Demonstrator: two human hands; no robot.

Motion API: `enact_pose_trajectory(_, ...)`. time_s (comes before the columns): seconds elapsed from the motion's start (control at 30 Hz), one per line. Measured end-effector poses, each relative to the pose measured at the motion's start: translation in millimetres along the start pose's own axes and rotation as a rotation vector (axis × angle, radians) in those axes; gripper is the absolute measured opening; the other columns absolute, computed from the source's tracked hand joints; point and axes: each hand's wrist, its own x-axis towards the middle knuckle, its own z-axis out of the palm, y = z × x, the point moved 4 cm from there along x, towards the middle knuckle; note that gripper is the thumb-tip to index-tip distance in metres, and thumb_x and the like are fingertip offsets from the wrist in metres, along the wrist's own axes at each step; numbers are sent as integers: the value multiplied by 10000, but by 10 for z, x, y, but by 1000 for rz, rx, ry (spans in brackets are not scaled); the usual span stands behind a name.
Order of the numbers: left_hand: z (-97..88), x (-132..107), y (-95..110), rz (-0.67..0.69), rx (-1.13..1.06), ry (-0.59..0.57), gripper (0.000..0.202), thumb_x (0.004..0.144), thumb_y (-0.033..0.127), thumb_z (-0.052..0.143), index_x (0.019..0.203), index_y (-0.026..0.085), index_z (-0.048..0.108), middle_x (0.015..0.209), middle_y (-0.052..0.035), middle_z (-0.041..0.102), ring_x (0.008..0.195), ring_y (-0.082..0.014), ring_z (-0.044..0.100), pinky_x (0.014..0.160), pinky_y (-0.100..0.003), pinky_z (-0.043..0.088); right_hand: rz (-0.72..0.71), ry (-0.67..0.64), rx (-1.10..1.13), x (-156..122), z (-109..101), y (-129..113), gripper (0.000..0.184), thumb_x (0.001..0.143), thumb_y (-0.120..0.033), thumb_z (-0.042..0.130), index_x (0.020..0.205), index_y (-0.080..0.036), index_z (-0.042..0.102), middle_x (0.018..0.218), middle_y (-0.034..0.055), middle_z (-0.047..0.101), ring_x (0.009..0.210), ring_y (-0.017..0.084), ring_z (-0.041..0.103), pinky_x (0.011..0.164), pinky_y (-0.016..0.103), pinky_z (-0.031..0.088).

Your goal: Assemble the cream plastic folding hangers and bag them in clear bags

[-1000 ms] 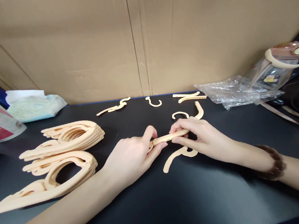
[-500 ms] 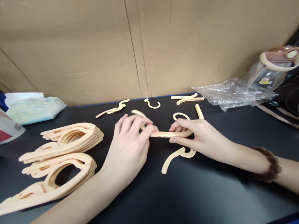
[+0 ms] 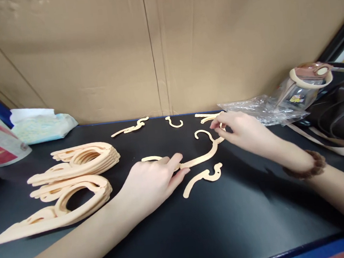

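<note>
A beige foldable clothes hanger (image 3: 201, 158) lies across the middle of the black table, its hook (image 3: 202, 132) turned toward the back. My left hand (image 3: 155, 177) pinches its left end between thumb and fingers; a curved piece shows beyond those fingers. My right hand (image 3: 238, 126) is closed around the hanger's far arm, which shows between thumb and forefinger and is partly hidden. Just in front of the hanger lies a loose curved hanger piece (image 3: 195, 181) with a knobbed end.
Two stacks of folded hangers (image 3: 84, 202) lie at left. Along the back are a jointed piece (image 3: 133, 127), a loose hook (image 3: 175, 123) and straight arms (image 3: 205, 117). A tissue pack (image 3: 44, 127), plastic bag (image 3: 258, 110), bottle (image 3: 302, 88) and black bag (image 3: 343, 108) stand around.
My right hand has left the hanger's middle and moved up and back to its far arm. My left hand has lowered slightly with its end. The hanger now lies more exposed.
</note>
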Motion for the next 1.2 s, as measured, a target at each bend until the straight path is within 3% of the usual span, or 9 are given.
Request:
enact_pose_trajectory(0.1,53,-6,5,7,52,-113,250,962,430,417,1009,235,566,730,9,689,572,-222,658,435,-263,225,-88,-185,-92,-2,37,184,237,838,-134,505,1017,-166,658,1133,97,657,1032,273,597,841,396,453)
enact_pose_trajectory(0.23,39,23,-39,-21,83,-159,194,988,294,384,946,247,567,723,25,681,594,-209,666,438,-255,178,-152,-333,-110,-20,86,252,147,853,-175,524,906,-168,661,1030,95,672,982,269,607,858,404,434)
enact_pose_trajectory(0.37,-41,39,-82,-155,135,-136,190,983,286,391,938,229,567,661,16,660,578,-215,663,437,-244,177,-55,-250,-79,7,-11,161,183,919,-321,494,810,-202,580,836,39,665,777,221,607,724,354,422)
enact_pose_trajectory(0.5,-139,20,-134,-308,165,-37,244,990,342,347,1067,256,563,703,11,682,547,-222,652,421,-247,192,114,-93,13,9,-123,102,202,934,-396,472,828,-224,478,740,2,637,621,179,572,568,280,356)
enact_pose_trajectory(0.63,-156,10,-224,-360,-2,81,250,977,335,359,1164,280,515,807,25,696,614,-201,661,435,-249,292,177,66,83,-4,-171,44,252,940,-439,457,802,-233,415,659,-26,597,575,159,534,551,263,335)
enact_pose_trajectory(0.73,-73,15,-285,-359,-253,110,363,935,305,440,1296,285,410,908,32,683,700,-168,659,524,-251,431,197,165,135,-14,-190,10,236,940,-429,460,819,-238,396,627,-42,556,524,140,480,534,257,324)
enact_pose_trajectory(0.87,26,10,-296,-340,-445,155,529,914,335,460,1411,289,286,1167,-30,604,955,-197,630,711,-319,531,187,214,165,-17,-191,-6,231,935,-414,472,814,-235,390,641,-39,540,512,132,459,519,254,319)
enact_pose_trajectory(1.03,10,19,-233,-261,-564,171,420,913,348,465,1326,300,404,1388,-56,397,1020,-199,599,828,-372,545,126,153,232,-10,-120,-22,192,944,-380,462,836,-228,418,718,-9,588,590,156,527,570,273,361)
enact_pose_trajectory(1.2,-38,37,-191,-182,-571,226,479,916,296,475,1375,306,338,1379,-48,419,1193,-221,496,963,-398,482,136,151,291,-15,-76,-15,192,945,-378,463,836,-226,421,742,4,587,627,164,538,595,285,382)
